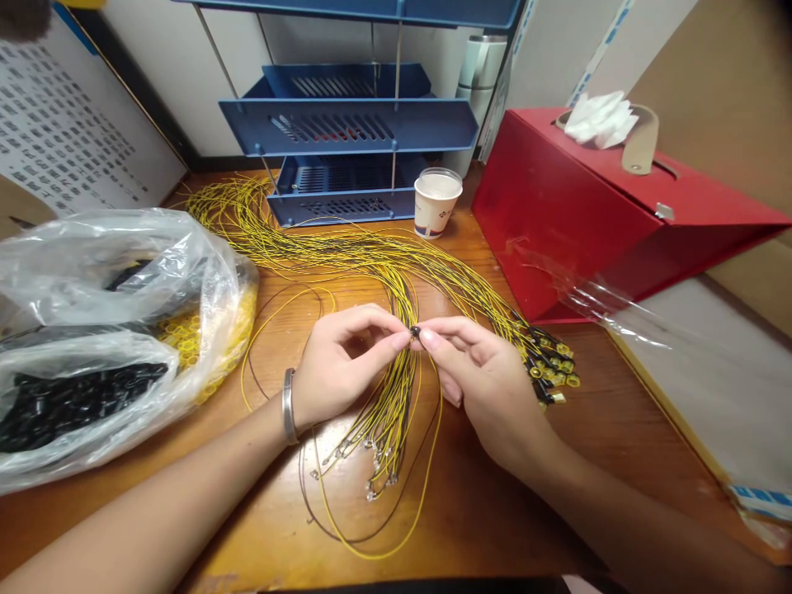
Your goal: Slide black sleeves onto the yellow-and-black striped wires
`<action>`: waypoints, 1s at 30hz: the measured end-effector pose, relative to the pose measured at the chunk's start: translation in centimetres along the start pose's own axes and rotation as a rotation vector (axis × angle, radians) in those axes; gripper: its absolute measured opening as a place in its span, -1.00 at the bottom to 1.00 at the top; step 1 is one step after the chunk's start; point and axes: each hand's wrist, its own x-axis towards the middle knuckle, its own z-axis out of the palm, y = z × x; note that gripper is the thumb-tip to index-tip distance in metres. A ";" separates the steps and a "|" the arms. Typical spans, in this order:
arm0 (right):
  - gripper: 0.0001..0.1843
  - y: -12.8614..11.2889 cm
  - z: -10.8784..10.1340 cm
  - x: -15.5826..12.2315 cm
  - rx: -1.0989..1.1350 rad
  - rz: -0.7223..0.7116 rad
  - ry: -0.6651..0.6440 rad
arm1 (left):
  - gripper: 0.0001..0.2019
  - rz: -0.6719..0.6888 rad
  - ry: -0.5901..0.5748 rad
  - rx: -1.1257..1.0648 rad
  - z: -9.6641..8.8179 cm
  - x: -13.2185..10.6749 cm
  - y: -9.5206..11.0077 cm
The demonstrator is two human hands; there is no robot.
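Observation:
Between my fingertips is a small black piece [415, 331], mostly covered, so its kind is unclear. My left hand [346, 360], with a metal bracelet at the wrist, pinches it from the left. My right hand [486, 375] pinches it from the other side, thumb against forefinger. Beneath both hands runs a bundle of yellow and black wires [389, 404] with small shiny ends towards me. A loose yellow wire [431, 470] and a dark one loop below the hands. Right of my right hand lie wire ends with black sleeves and yellow pieces [553, 363].
On the left, clear plastic bags [124, 289] hold black pieces [74, 400] and yellow rings [219, 338]. A blue tiered tray [346, 128] and a paper cup [436, 202] stand behind. A red tissue box [575, 198] with plastic film is at right.

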 end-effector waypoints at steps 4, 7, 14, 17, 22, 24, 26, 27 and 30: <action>-0.83 0.0 -0.1 -0.1 -0.015 0.005 0.000 | -0.91 -0.036 -0.004 -0.002 0.0 0.0 0.0; -0.82 -0.1 -0.2 -0.1 -0.013 0.014 -0.001 | -0.91 -0.008 0.003 0.039 0.1 0.0 0.0; -0.81 0.0 -0.3 0.1 -0.026 0.019 0.002 | -0.93 0.127 0.033 0.235 0.1 0.1 0.1; -0.81 0.0 -0.3 0.1 -0.041 0.003 0.012 | -0.96 0.221 0.066 0.339 0.1 0.1 0.1; -0.83 -0.2 -0.2 0.1 -0.066 -0.015 0.018 | -0.94 0.348 0.083 0.438 0.0 0.1 -0.2; -0.84 -0.2 -0.1 0.1 -0.067 -0.018 0.023 | -0.93 0.388 0.083 0.463 -0.1 0.1 -0.3; -0.85 -0.3 -0.1 0.0 -0.070 -0.021 0.030 | -0.92 0.405 0.090 0.480 -0.2 0.1 -0.3; -0.85 -0.3 -0.1 0.0 -0.071 -0.022 0.033 | -0.92 0.406 0.091 0.486 -0.2 0.0 -0.2; -0.84 -0.4 0.0 0.0 -0.062 -0.028 0.050 | -0.92 0.395 0.084 0.491 -0.2 0.0 -0.2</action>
